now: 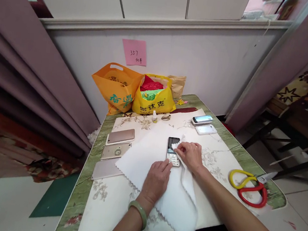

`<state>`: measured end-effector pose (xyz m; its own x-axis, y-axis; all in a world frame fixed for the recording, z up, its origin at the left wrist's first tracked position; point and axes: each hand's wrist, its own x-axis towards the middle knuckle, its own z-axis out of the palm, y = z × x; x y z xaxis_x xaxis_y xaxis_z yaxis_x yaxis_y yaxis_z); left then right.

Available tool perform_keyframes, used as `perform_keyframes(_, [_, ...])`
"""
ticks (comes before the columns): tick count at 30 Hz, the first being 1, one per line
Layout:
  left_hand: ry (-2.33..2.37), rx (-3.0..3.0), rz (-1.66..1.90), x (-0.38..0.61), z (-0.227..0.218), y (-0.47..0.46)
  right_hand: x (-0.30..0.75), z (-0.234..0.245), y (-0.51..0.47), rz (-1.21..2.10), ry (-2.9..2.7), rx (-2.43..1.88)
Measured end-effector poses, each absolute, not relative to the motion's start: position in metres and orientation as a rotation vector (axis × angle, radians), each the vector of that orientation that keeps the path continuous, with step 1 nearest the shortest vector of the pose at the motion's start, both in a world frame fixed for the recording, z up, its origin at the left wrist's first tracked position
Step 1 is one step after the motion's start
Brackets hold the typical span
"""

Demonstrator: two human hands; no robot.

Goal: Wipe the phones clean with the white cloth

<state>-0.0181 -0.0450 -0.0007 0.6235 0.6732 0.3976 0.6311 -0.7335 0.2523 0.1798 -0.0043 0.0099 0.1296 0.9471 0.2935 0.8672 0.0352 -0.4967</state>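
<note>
A keypad mobile phone [169, 157] lies face up on a white cloth [144, 155] with scalloped edges, spread over the table. My left hand [157, 179], a green bangle on its wrist, has its fingers closed at the phone's lower edge. Between the fingertips of my right hand [191, 155] is a bunched corner of the same cloth, pressed on the phone's screen. The cloth's right side is folded over and runs down from that hand towards the table's front edge.
Several smartphones [115, 151] lie at left; two more phones [202, 119] are stacked at back right. Large scissors [248, 185] rest at the right edge. A small spray bottle [154, 116], an orange bag [118, 89] and a yellow bag [154, 102] stand at the back.
</note>
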Motion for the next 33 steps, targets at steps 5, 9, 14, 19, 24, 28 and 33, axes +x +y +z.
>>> perform_keyframes(5, [1.110, 2.728, 0.729, -0.017, 0.003, -0.043, 0.180, 0.009, -0.025, 0.367, -1.845, -1.740])
perform_keyframes(9, [1.107, 2.735, 0.745, -0.016, 0.003, -0.042, 0.174, 0.011, -0.005, 0.359, -1.684, -1.844])
perform_keyframes(14, [1.101, 2.740, 0.775, -0.017, 0.000, -0.042, 0.172, 0.011, 0.039, 0.232, -1.612, -1.936])
perform_keyframes(19, [1.111, 2.733, 0.772, -0.018, -0.001, -0.044, 0.173, 0.008, 0.052, 0.106, -1.554, -1.988])
perform_keyframes(24, [1.134, 2.720, 0.801, -0.019, -0.001, -0.045, 0.172, 0.001, 0.014, 0.156, -1.662, -1.842])
perform_keyframes(28, [1.119, 2.719, 0.793, -0.018, 0.000, -0.043, 0.170, 0.001, -0.015, 0.281, -1.736, -1.755])
perform_keyframes(33, [1.117, 2.725, 0.807, -0.018, -0.001, -0.042, 0.163, 0.009, 0.007, 0.271, -1.698, -1.837])
